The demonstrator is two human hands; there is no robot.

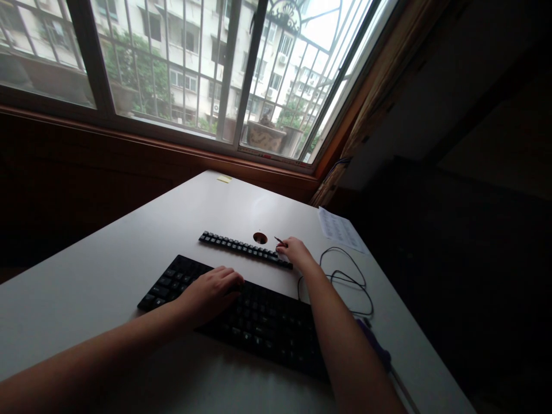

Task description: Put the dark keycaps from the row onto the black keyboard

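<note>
A black keyboard [267, 328] lies across the white desk in front of me, partly covered by my forearms. My left hand [218, 287] is over its upper left part, fingers curled and pressed together; whatever is at the fingertips is dark and I cannot make it out. Beyond the keyboard lies a narrow strip of black keycaps [237, 246]. At the strip's right end my right hand [293, 252] is closed around a thin dark pointed tool [279, 240], whose tip points up and left.
A round cable hole [260, 237] opens in the desk [107, 270] behind the strip. To the right are a looped black cable [345, 279], a purple object [374, 342] and a printed sheet [342, 230]. A yellow note [224, 179] lies near the barred window [172, 69].
</note>
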